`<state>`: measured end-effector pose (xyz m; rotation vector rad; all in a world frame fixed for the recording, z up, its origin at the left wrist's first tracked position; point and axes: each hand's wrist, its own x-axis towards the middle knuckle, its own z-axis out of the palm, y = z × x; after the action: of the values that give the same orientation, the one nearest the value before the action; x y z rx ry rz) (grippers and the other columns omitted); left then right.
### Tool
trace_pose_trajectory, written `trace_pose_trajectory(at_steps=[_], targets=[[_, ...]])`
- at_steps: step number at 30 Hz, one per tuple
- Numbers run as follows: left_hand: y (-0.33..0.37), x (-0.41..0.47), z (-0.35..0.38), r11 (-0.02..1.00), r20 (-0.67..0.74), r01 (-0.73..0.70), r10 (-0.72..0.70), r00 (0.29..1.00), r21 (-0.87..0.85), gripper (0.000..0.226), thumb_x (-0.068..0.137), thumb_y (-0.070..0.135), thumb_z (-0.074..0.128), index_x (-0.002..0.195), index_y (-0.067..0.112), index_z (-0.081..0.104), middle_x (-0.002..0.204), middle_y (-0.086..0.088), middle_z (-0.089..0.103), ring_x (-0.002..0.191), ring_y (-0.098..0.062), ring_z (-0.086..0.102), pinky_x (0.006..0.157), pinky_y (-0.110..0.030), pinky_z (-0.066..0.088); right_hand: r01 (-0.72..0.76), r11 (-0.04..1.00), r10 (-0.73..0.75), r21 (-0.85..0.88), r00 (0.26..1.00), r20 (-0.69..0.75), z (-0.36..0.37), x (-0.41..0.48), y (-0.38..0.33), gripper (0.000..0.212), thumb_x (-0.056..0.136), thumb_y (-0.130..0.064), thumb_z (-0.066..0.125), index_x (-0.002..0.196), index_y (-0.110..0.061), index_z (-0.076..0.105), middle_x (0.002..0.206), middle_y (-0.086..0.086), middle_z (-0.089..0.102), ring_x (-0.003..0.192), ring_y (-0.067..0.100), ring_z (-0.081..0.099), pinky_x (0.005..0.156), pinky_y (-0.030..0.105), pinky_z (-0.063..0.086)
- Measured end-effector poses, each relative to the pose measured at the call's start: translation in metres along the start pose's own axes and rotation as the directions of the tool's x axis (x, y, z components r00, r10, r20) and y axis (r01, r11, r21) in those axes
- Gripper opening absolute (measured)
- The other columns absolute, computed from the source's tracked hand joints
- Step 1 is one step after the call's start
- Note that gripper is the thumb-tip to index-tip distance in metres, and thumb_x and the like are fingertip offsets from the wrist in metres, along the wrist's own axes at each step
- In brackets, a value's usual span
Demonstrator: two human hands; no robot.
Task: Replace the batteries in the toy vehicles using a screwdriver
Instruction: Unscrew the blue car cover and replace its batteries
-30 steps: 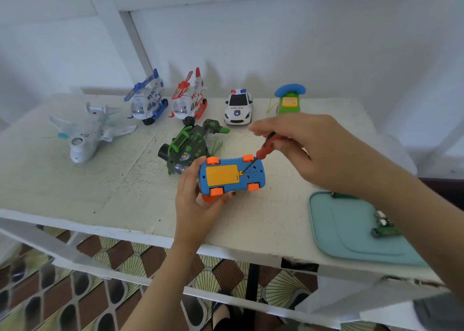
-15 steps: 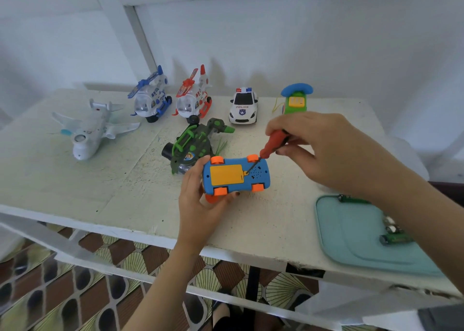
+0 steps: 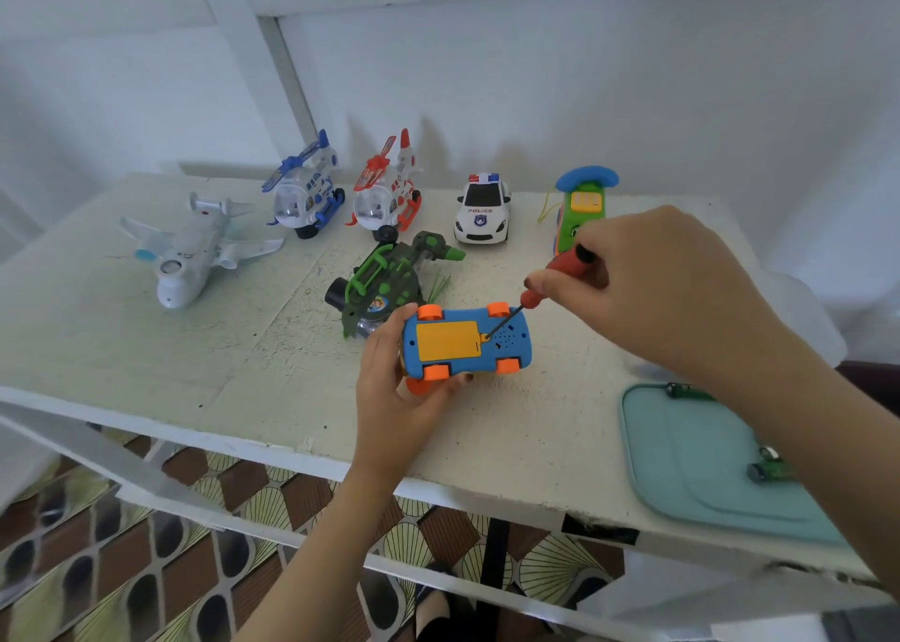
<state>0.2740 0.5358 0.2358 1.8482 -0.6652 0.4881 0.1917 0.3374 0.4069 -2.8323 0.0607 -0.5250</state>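
Note:
A blue toy car point(image 3: 511, 344) with orange wheels is turned belly-up, showing its yellow battery cover point(image 3: 445, 342). My left hand point(image 3: 389, 398) grips the car from below and the left, just above the white table point(image 3: 146, 349). My right hand point(image 3: 652, 290) pinches a red-handled screwdriver point(image 3: 560, 276); its tip sits at the screw on the cover's right edge. Green batteries point(image 3: 772, 471) lie on a teal tray point(image 3: 682, 446) at the right, partly hidden by my right forearm.
Behind the car lie a dark green helicopter point(image 3: 384, 281), a white plane point(image 3: 195, 251), a blue helicopter point(image 3: 307, 198), a red helicopter point(image 3: 389, 198), a police car point(image 3: 482, 210) and a green toy phone point(image 3: 582, 203). A wall stands behind; the table's front edge is near.
The screwdriver handle has turned a little in my right hand's fingers while the tip stays on the screw. My view has shifted slightly; the car stays in my left hand.

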Motion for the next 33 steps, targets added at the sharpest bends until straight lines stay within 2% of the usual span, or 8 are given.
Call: trace_pose_trajectory(at_steps=[4,8,11,15,19,25,29,33], targets=[[0.0,0.0,0.0,1.0,0.0,0.007,-0.007,1.0,0.001,0.07,0.075,0.039,0.073,0.136,0.029,0.039,0.119,0.021,0.049,0.108,-0.02,0.056,0.09,-0.043,0.052,-0.057,0.99,0.051,-0.132,0.998,-0.048,0.007,-0.005,0.004,0.058,0.087,-0.06,0.044,0.052,-0.014,0.033,0.05,0.001,0.035,0.046,0.014,0.032,0.047,0.028,0.018],[-0.001,0.0,0.0,1.0,0.005,0.007,-0.007,1.0,-0.006,0.071,0.076,0.041,0.073,0.137,0.025,0.04,0.12,0.024,0.048,0.11,-0.021,0.055,0.091,-0.046,0.051,-0.115,0.924,0.175,0.365,0.975,-0.137,0.017,-0.004,0.023,0.033,0.086,-0.035,0.061,0.068,-0.007,0.058,0.056,0.003,0.057,0.054,0.021,0.055,0.052,0.036,0.04],[0.0,0.0,0.0,1.0,0.004,0.011,-0.011,1.0,-0.012,0.072,0.075,0.042,0.073,0.137,0.025,0.04,0.12,0.024,0.049,0.111,-0.021,0.055,0.091,-0.047,0.051,-0.057,0.856,0.224,0.514,0.937,-0.269,0.024,-0.007,0.032,0.008,0.084,-0.013,0.063,0.082,-0.006,0.061,0.066,-0.022,0.065,0.066,0.004,0.063,0.057,0.013,0.045],[-0.001,-0.001,0.0,1.0,0.004,0.014,-0.014,1.0,-0.019,0.072,0.075,0.04,0.073,0.137,0.023,0.041,0.12,0.021,0.05,0.11,-0.02,0.056,0.09,-0.048,0.051,0.003,0.971,0.068,0.24,0.956,-0.284,0.053,-0.022,0.046,0.011,0.081,-0.012,0.068,0.089,-0.015,0.062,0.08,-0.012,0.065,0.068,0.01,0.059,0.057,0.023,0.044],[-0.001,-0.001,0.001,0.999,0.007,0.025,-0.025,1.0,-0.028,0.073,0.075,0.04,0.073,0.137,0.019,0.041,0.12,0.009,0.052,0.109,-0.022,0.056,0.09,-0.049,0.051,0.085,0.995,-0.092,-0.049,0.983,-0.161,0.085,-0.042,0.055,0.02,0.075,-0.008,0.075,0.083,-0.01,0.057,0.071,0.0,0.058,0.053,0.012,0.044,0.044,0.012,0.026],[0.002,-0.001,-0.001,0.999,0.011,0.025,-0.025,1.0,-0.021,0.073,0.076,0.041,0.072,0.139,0.02,0.04,0.123,0.02,0.05,0.112,-0.022,0.055,0.092,-0.05,0.051,0.118,0.987,-0.12,-0.113,0.993,-0.014,0.104,-0.06,0.053,0.033,0.062,-0.015,0.085,0.085,-0.01,0.061,0.075,0.003,0.06,0.057,0.017,0.056,0.04,0.025,0.046],[0.006,-0.001,-0.001,0.995,0.03,0.073,-0.071,0.997,-0.063,0.073,0.075,0.038,0.073,0.138,0.019,0.041,0.122,0.006,0.053,0.112,-0.021,0.057,0.095,-0.04,0.051,0.087,0.984,-0.06,-0.154,0.983,0.175,0.104,-0.064,0.05,0.042,0.081,-0.049,0.066,0.11,-0.019,0.059,0.103,-0.002,0.061,0.088,0.015,0.057,0.067,0.025,0.05],[0.009,-0.001,-0.004,0.987,0.062,0.112,-0.105,0.993,-0.118,0.072,0.075,0.035,0.074,0.137,0.018,0.043,0.124,-0.001,0.054,0.113,-0.019,0.057,0.094,-0.025,0.049,0.05,0.998,-0.044,-0.047,0.991,0.129,0.104,-0.063,0.045,0.048,0.085,-0.053,0.055,0.122,-0.022,0.054,0.116,-0.003,0.058,0.1,0.014,0.055,0.076,0.025,0.048]])
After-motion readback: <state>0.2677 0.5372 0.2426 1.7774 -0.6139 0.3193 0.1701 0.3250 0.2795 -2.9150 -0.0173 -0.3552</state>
